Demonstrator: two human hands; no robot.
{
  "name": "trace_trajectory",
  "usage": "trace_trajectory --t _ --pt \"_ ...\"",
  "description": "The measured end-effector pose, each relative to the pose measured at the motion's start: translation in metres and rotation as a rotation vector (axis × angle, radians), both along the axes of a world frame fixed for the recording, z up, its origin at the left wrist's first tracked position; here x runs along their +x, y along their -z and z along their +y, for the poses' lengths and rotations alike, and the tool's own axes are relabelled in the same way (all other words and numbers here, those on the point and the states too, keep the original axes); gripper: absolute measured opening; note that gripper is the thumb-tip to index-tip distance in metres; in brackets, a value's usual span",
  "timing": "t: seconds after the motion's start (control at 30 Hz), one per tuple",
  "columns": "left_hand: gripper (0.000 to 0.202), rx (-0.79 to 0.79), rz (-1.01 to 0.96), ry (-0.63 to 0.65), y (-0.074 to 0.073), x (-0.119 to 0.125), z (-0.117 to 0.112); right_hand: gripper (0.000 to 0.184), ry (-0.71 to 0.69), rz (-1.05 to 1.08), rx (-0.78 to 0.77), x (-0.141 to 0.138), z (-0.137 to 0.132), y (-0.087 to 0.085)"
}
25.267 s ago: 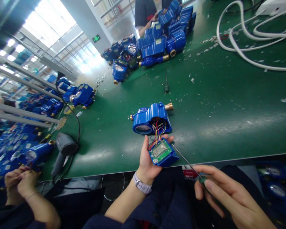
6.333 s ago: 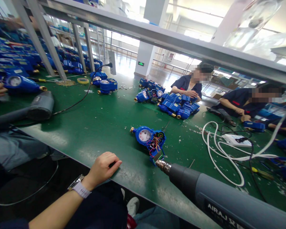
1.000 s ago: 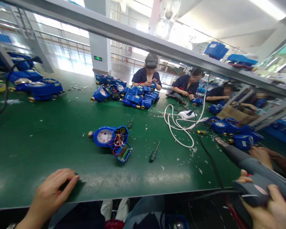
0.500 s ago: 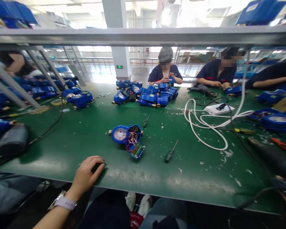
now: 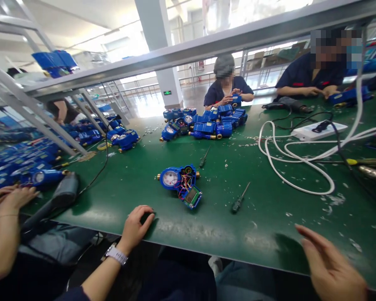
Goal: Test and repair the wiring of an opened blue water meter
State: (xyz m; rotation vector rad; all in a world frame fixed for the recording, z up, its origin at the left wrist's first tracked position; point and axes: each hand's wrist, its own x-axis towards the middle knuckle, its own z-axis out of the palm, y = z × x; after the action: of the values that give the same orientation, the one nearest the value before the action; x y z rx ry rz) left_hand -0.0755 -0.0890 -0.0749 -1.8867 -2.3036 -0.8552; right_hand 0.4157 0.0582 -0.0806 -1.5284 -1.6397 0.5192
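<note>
My left hand (image 5: 138,223), with a watch on its wrist, rests on the green table near the front edge. Its fingers are loosely bent, the thumb stands apart, and nothing is in it. Over the table's front edge at the right hovers my right hand (image 5: 330,261), fingers stretched out and holding nothing. Between and beyond the hands lies an opened blue water meter (image 5: 171,179), its coloured wires exposed and a small display module (image 5: 191,195) hanging out toward me. One screwdriver (image 5: 238,203) lies right of the meter; another screwdriver (image 5: 203,161) lies just behind it.
Blue meters (image 5: 207,124) are heaped at the back, more at the left. A white power strip (image 5: 318,130) and looped white cable (image 5: 296,177) lie right. A power tool (image 5: 64,192) lies beside a neighbour's hands (image 5: 15,198). A shelf beam (image 5: 188,52) crosses overhead; co-workers sit opposite.
My right hand has come into view at the lower right. The view has tilted and turned left, bringing a neighbour's hands into sight. My left hand and the opened meter stay put.
</note>
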Motion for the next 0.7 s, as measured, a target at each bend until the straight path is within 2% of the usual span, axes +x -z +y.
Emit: trace_trajectory --t 0.13,0.27,0.37,0.5,0.7 --pt "0.018 -0.027 -0.027 0.034 0.001 0.0 0.004 0.048 -0.226 -0.041 0.039 -0.065 -0.003 0.006" --pt "0.019 -0.037 -0.07 0.063 0.0 0.001 0.006 0.056 -0.297 -0.19 0.007 -0.098 0.013 -0.002" --pt "0.022 -0.039 -0.11 0.082 0.001 -0.001 0.005 0.054 -0.257 -0.363 -0.055 -0.117 0.028 -0.014" --pt "0.024 -0.061 -0.165 0.134 0.001 -0.006 0.009 0.042 -0.176 -0.53 -0.159 -0.144 0.043 -0.029" --pt "0.032 -0.167 -0.234 0.322 -0.006 0.011 0.037 0.026 -0.083 -0.546 -0.244 -0.156 0.051 -0.035"
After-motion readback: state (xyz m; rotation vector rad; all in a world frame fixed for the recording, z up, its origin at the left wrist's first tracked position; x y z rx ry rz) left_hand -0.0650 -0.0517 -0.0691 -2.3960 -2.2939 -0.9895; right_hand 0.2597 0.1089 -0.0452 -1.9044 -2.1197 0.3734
